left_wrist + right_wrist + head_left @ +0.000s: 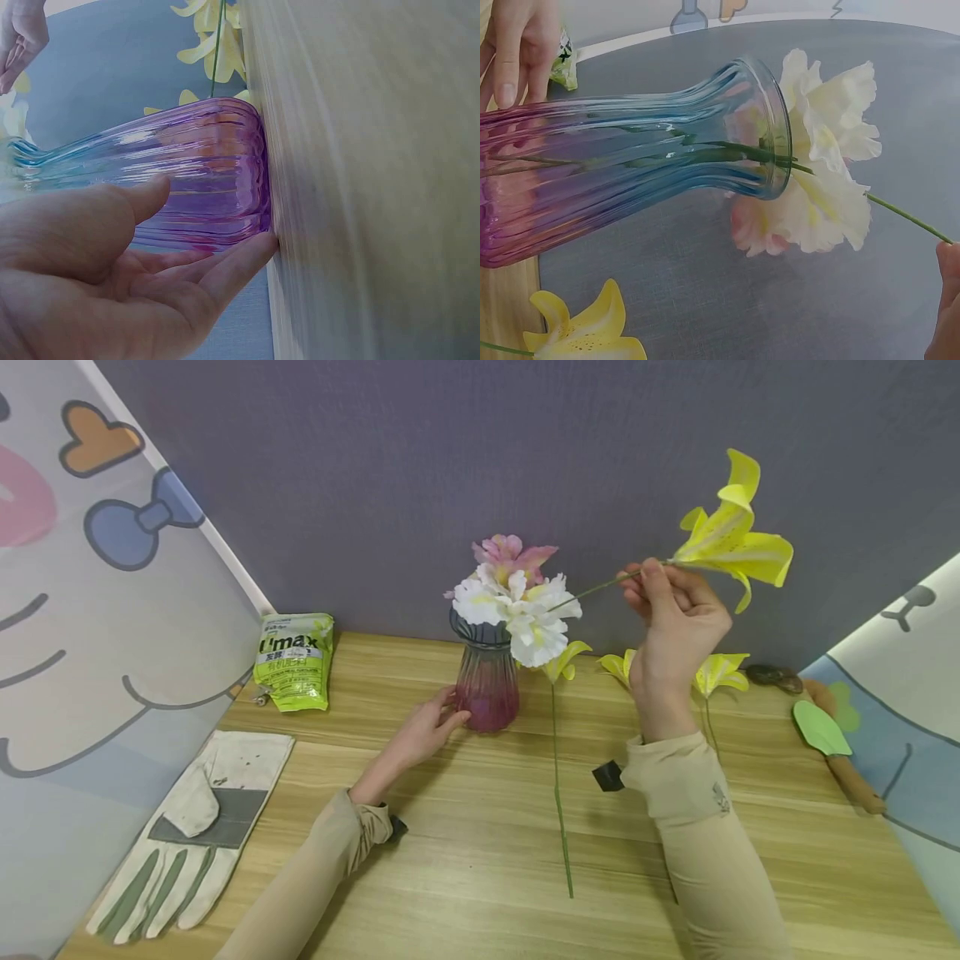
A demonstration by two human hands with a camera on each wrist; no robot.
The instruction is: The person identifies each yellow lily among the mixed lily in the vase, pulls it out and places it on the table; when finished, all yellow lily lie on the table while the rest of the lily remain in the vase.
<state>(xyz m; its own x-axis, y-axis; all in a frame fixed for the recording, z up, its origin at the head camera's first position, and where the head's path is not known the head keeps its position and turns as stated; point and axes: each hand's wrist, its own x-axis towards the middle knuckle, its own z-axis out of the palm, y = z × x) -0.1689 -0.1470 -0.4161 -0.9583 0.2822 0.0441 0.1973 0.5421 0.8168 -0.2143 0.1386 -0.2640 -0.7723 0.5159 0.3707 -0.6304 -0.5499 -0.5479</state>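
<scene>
A ribbed glass vase [487, 689], blue at the neck and purple below, stands upright near the back wall. My left hand [427, 727] holds its base from the left side, with the thumb [154, 196] on the near face and fingers low by the tabletop. White flowers [525, 614] and a pink flower [512, 558] stand in the vase, their stems visible through the glass [705, 155]. My right hand [675, 622] pinches the stem of a yellow lily [738, 545] just below the bloom. This stem [907, 215] slants down behind the white petals toward the vase mouth.
More yellow lilies [720, 673] lie on the wooden table [487, 835], one with its stem [558, 793] pointing toward me. At the left are a green fertilizer bag [296, 672] and a work glove [202, 827]. A green-bladed trowel [822, 727] lies far right.
</scene>
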